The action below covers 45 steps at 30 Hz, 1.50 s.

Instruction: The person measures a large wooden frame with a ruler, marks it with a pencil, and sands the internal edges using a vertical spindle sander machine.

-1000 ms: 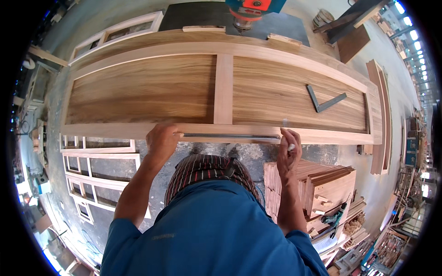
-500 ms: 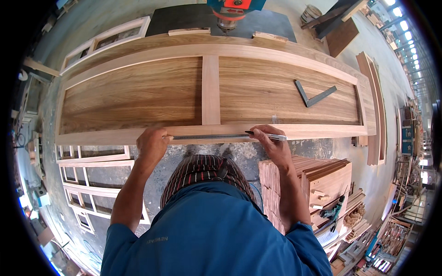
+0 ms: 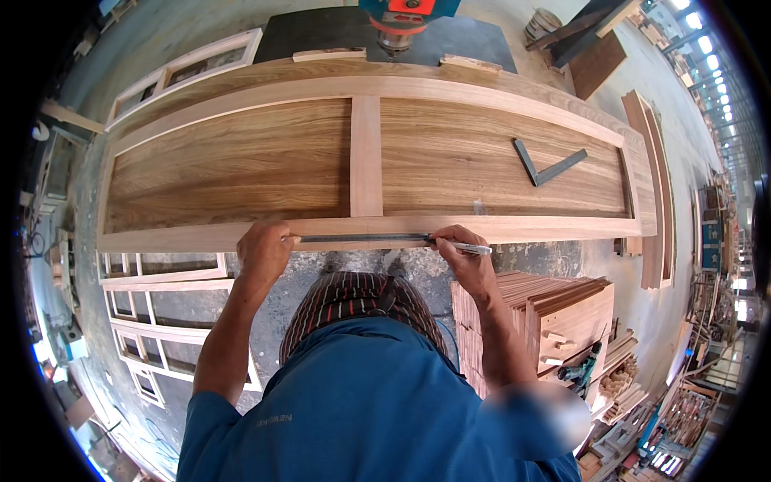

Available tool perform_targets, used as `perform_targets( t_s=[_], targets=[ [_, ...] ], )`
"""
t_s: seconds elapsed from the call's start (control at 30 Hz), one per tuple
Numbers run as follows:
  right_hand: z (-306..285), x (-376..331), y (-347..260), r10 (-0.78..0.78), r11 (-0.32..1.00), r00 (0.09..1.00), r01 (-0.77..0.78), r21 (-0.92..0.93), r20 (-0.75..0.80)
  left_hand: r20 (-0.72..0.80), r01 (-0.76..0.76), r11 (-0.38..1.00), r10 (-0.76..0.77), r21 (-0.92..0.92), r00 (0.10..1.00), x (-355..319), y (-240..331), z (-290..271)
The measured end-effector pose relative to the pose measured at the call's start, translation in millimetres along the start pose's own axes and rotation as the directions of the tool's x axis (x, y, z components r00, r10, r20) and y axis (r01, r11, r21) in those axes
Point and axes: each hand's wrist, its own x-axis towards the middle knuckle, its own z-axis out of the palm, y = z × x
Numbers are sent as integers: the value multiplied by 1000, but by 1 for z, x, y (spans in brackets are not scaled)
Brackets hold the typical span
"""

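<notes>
Left hand (image 3: 265,251), in the head view, has its fingertips at the near end of a narrow dark strip (image 3: 361,237), like a ruler; whether they pinch it or only press on it, I cannot tell. The right hand (image 3: 468,255) is clamped on a white pen (image 3: 477,249), whose dark tip points left and sits by the other end of the strip. The strip lies lengthwise along the front rail (image 3: 562,230) of a long framed wooden panel (image 3: 233,165), below its pale crossbar (image 3: 365,157).

On the right half of the panel rests an L-shaped dark square (image 3: 560,168), well apart from both hands. Beyond the far edge are a dark plate (image 3: 321,32) and, hanging over it, a red and teal tool (image 3: 401,20) with a metal chuck. Two small wooden blocks lie along that edge.

Pale open frames (image 3: 193,276) lie on the floor at lower left. Beside the right forearm stands a stack of wooden boards (image 3: 578,313), with a green power drill (image 3: 580,372) near its right edge.
</notes>
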Motion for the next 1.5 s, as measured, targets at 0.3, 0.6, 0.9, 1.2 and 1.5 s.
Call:
perform_targets(
  t_s=[0.3,0.6,0.9,1.2,1.5],
  targets=[
    [2,-5,4,-42,999,999,41,-35,-20,18,15,1000,-15,9,1000,-1,1,-3],
    [5,-8,5,-24,999,999,22,-42,-41,38,-30,999,29,23,999,0,-6,2],
    [6,-8,-3,-57,994,997,52,-97,-52,61,15,1000,-15,6,998,0,-3,-1],
    [7,-7,-8,-52,993,996,44,-109,-69,61,15,1000,-15,6,998,1,-4,0],
    [8,-6,-2,-55,995,996,50,-81,-70,68,23,1000,-23,7,997,1,-2,-3]
  ],
)
